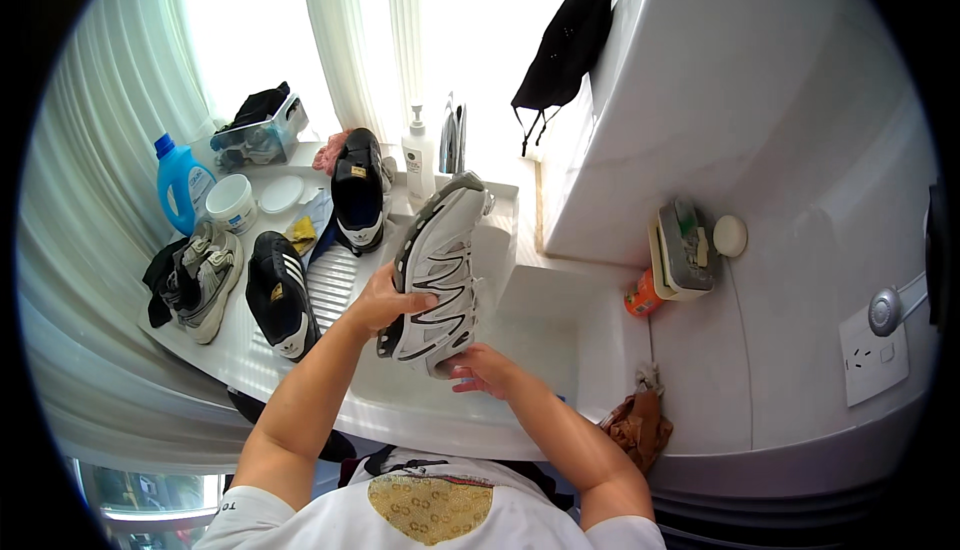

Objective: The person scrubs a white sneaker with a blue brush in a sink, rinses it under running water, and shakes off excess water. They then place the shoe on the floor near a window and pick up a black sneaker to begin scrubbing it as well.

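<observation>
A white-and-grey sneaker (440,275) with black zigzag side lines is held up on its side over the white sink (510,355). My left hand (385,302) grips it by the sole side, thumb across the upper. At its lower end, my right hand (483,368) is closed on the tip, some fingers hidden behind it. To the left, on the ribbed drainboard (335,285), lie a black shoe with white stripes (280,295) and a matching black shoe (358,190). A grey sneaker (205,280) sits farther left.
Behind the shoes stand a blue detergent bottle (182,185), a white tub (232,205), a clear bin (262,135) and a white pump bottle (417,160). A soap box (686,250), an orange container (643,295) and a brown cloth (638,428) lie right. Black fabric (568,45) hangs above.
</observation>
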The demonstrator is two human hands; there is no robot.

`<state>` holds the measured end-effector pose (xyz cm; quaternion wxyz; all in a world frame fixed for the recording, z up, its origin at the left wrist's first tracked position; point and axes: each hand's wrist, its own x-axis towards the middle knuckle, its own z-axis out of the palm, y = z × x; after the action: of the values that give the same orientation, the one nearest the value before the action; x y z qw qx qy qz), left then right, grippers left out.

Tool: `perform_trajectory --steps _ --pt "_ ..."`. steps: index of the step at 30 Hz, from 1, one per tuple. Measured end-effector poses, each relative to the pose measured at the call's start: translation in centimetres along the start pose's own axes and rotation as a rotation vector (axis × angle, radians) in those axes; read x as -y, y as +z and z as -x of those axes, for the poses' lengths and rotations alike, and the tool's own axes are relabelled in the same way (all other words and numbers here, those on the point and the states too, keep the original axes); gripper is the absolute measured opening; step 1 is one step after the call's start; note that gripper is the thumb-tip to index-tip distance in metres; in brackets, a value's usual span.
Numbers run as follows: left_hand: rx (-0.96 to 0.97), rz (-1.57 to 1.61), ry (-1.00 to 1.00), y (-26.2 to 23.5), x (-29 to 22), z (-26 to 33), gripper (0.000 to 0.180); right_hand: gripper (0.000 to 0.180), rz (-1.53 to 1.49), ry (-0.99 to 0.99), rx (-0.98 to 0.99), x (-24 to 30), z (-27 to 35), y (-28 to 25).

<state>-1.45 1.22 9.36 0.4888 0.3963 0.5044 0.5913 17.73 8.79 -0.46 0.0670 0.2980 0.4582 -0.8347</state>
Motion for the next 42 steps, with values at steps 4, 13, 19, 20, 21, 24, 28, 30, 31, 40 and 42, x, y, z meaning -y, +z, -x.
perform_trajectory --steps 4,13,19,20,21,24,28,30,31,40,42 --pt "0.062 0.163 0.045 -0.2 0.1 1.0 0.077 0.027 0.035 -0.041 -0.133 1.5 -0.4 3.2" --pt "0.139 0.098 0.1 -0.1 -0.8 0.3 0.069 0.024 0.448 -0.272 -0.276 1.0 -1.1 3.5" --pt "-0.106 -0.768 0.548 0.2 -0.6 -0.8 0.105 0.024 0.137 -0.495 -0.413 1.3 -1.2 2.9" --pt "-0.199 -0.867 0.633 0.8 0.0 0.2 0.109 0.023 0.144 -0.509 -0.457 1.6 -1.2 2.7" --pt "-0.295 -0.97 0.719 1.4 0.5 1.2 0.113 0.023 0.446 -0.842 -0.595 1.7 -1.9 1.6" --pt "-0.31 -0.951 0.435 3.2 4.5 2.7 0.112 0.03 0.762 -0.973 -0.711 0.7 -3.2 -0.7" --pt "-0.426 -0.809 0.295 4.0 8.0 1.1 0.104 0.025 0.332 -0.746 -0.62 1.3 -2.4 1.0" --pt "-0.502 -0.813 0.301 4.1 8.1 0.3 0.1 0.019 0.309 -0.846 -0.703 1.5 -2.7 1.6" --pt "-0.518 -0.826 0.358 3.7 8.4 -0.2 0.099 0.019 0.247 -0.774 -0.703 2.1 -2.4 2.2" --pt "-0.59 -0.683 0.408 2.5 10.3 -2.1 0.077 0.023 0.367 -1.087 -0.754 3.4 -3.3 1.0" --pt "-0.591 -0.634 0.405 2.8 9.6 -2.2 0.057 0.027 0.451 -0.987 -0.805 3.1 -3.8 0.6"
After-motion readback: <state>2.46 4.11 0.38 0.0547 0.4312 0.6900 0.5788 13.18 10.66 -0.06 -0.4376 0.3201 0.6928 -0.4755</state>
